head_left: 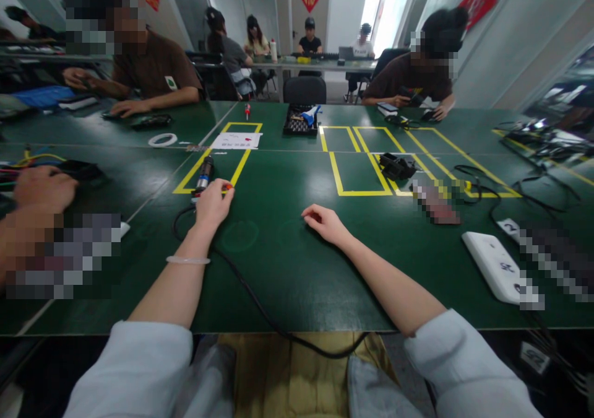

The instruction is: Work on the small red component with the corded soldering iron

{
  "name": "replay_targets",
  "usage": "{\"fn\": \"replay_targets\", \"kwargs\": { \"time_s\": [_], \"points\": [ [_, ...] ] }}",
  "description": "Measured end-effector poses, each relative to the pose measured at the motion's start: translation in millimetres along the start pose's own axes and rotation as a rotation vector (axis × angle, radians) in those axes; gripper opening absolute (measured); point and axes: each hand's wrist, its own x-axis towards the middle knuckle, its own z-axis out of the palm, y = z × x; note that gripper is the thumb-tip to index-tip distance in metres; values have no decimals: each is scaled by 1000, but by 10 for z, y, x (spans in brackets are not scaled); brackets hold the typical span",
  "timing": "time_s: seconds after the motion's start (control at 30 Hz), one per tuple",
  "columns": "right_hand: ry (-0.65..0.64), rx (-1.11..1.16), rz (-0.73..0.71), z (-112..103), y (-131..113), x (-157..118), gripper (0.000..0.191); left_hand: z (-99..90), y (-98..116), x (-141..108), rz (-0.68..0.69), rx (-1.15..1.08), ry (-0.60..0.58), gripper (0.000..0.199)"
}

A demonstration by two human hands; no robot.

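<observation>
My left hand (214,204) rests on the table with its fingers curled. A small orange-red piece (228,187) shows at its fingertips; most of it is hidden. Right beside the fingers lies a black cylindrical tool (205,171) with a blue band and a silver part, inside a yellow-taped rectangle; it looks like an electric screwdriver. A black cable (250,294) runs from near that tool under my left wrist and off the front edge. My right hand (325,223) lies on the bare green tabletop, fingers loosely closed, with nothing visible in them.
A white paper sheet (237,140), a red screwdriver (247,111) and a black bit tray (301,121) are farther back. A black bracket-like part (396,166) sits right, near a white power bank (494,266) and tangled cables. Co-workers sit opposite; another person's hand (44,186) is at left.
</observation>
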Motion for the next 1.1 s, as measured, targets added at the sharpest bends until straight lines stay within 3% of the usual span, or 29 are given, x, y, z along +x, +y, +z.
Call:
{"fn": "replay_targets", "kwargs": {
  "time_s": [0.17,0.3,0.5,0.77,0.93,1.1],
  "points": [
    [-10,-16,-16,4,-16,-1,14,263,584,-190,249,-428,-433,38],
    [-33,0,-49,29,-19,-7,19,401,922,-367,353,-495,-569,37],
    [-85,-93,-136,62,-18,-10,33,438,1031,-465,391,-552,-603,37],
    [-74,-166,-100,70,-21,-16,17,435,1045,-498,417,-599,-620,39],
    [-90,-138,-46,59,-20,-17,15,432,1045,-504,387,-637,-598,31],
    [-46,-183,-90,49,-6,-13,17,421,1036,-507,373,-638,-621,28]
  ]
}}
